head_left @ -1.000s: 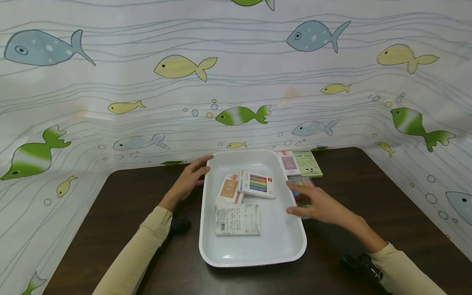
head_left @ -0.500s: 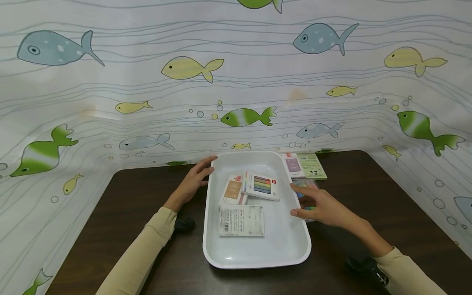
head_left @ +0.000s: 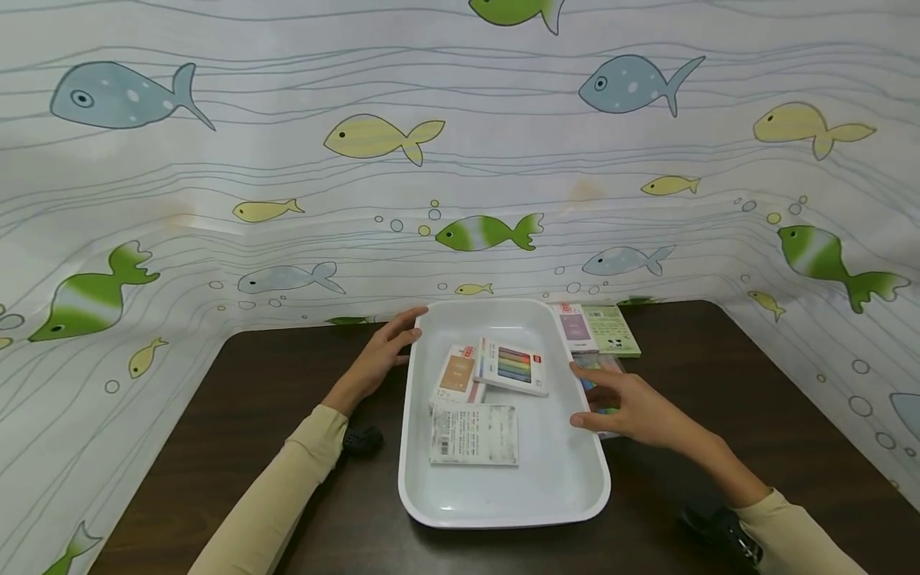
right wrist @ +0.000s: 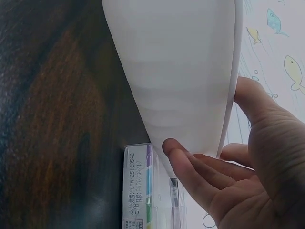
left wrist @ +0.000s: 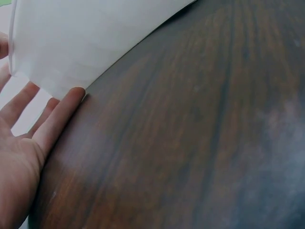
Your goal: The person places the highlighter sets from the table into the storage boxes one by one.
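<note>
A white rectangular tray [head_left: 503, 499] stands on the dark table in the head view. In it lie a flat white box with rainbow stripes [head_left: 512, 366], a box with a brown square [head_left: 457, 374] partly under it, and a white box with printed text and a barcode [head_left: 474, 435]. My left hand [head_left: 377, 355] touches the tray's far left side with extended fingers, seen against the outer wall [left wrist: 76, 43] in the left wrist view. My right hand [head_left: 632, 403] touches the right side, thumb at the rim, fingers lying against the outer wall [right wrist: 176, 71].
Right of the tray lie a box with a purple square [head_left: 575, 327], a green pack [head_left: 612, 329] and a colourful clear case [head_left: 611, 365], partly hidden by my right hand. A fish-patterned sheet [head_left: 359, 184] encloses the dark wood table [head_left: 237, 399] at the back and sides.
The head view has shifted a little, so the whole scene sits slightly further right and lower. Both hands keep their places at the tray, and the boxes lie as before.
</note>
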Tool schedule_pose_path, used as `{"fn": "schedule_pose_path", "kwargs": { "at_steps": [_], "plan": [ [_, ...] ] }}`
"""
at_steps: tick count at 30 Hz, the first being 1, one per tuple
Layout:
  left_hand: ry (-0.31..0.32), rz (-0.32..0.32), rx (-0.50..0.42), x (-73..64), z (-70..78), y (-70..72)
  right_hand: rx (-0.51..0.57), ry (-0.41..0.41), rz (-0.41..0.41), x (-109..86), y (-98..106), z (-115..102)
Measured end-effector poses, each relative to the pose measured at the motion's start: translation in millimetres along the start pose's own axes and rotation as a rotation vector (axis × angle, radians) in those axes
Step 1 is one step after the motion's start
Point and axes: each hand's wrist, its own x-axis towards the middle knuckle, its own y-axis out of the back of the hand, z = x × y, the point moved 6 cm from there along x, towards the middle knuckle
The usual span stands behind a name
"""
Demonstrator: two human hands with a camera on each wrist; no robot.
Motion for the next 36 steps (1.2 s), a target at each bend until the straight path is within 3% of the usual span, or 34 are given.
{"fn": "schedule_pose_path", "kwargs": {
  "at_steps": [16,26,32,36],
  "plan": [
    [-0.002,-0.009,0.018,-3.2,0.7,-0.1,-0.101,0.020,-0.008,-1.7,2.3,-3.6],
    [-0.013,-0.004,0.027,-0.8,2.6,1.4,-0.244,0.095,0.132,-2.2,26.2,-7.3],
    [0.016,-0.012,0.050,-3.5,-3.1,1.4,-0.252,0.053,0.139,-7.4,37.4,4.0],
    [-0.004,-0.012,0.039,-4.4,-2.0,1.2,-0.256,0.006,0.144,-5.2,49.1,13.3]
  ]
}}
